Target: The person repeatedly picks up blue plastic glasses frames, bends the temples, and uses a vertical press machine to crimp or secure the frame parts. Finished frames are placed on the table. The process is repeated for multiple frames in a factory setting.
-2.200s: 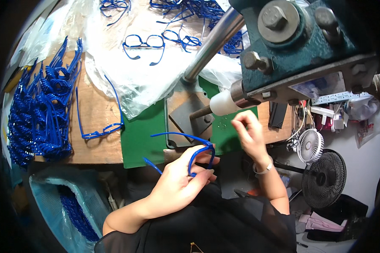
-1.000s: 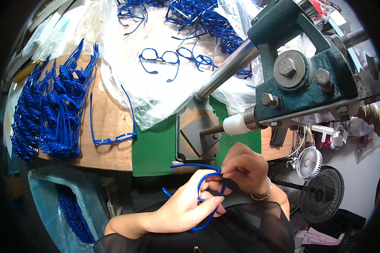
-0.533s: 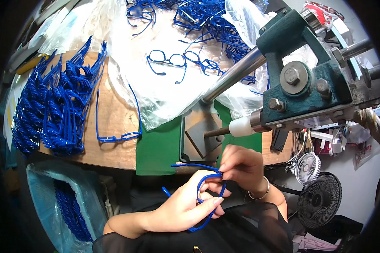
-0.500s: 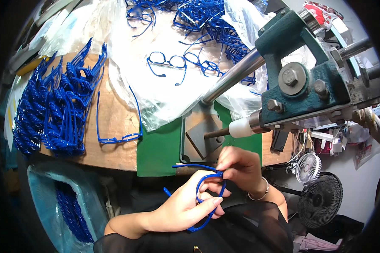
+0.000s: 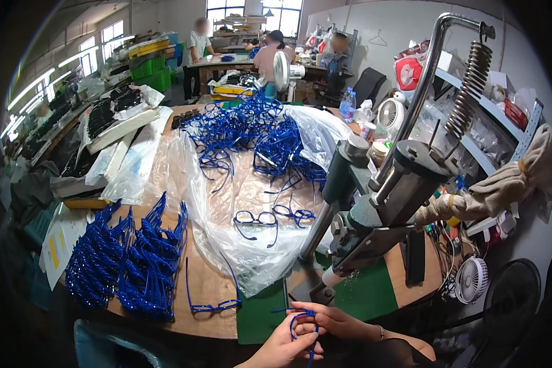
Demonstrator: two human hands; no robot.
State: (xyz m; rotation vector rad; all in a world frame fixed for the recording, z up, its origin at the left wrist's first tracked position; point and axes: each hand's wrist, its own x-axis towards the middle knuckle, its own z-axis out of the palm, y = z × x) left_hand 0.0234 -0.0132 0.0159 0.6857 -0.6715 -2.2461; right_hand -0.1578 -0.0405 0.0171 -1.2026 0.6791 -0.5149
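Note:
A blue eyeglass frame [image 5: 303, 313] is held between both hands in front of the press, near the table's front edge. My left hand [image 5: 282, 345] is closed around one rim. My right hand [image 5: 343, 324] pinches the frame's upper part near a hinge, its fingertips hiding that spot. One thin temple sticks out to the left. Just beyond my hands stands a dark green lever press [image 5: 365, 224] with a coil spring. Another blue eyeglass frame [image 5: 216, 306] lies to the left with its temples pointing away from me.
Nested blue frames [image 5: 150, 270] stand in rows at left. A tangled heap of blue frames [image 5: 245, 132] lies on plastic sheeting [image 5: 218, 254]. Under the press is a green mat [image 5: 368, 293]. Fans [image 5: 471, 280] stand at right. People [image 5: 199, 52] are at far tables.
The view has tilted upward, bringing the room, the people and the whole press into sight. My hands now appear lower in the picture, both still on the eyeglass frame.

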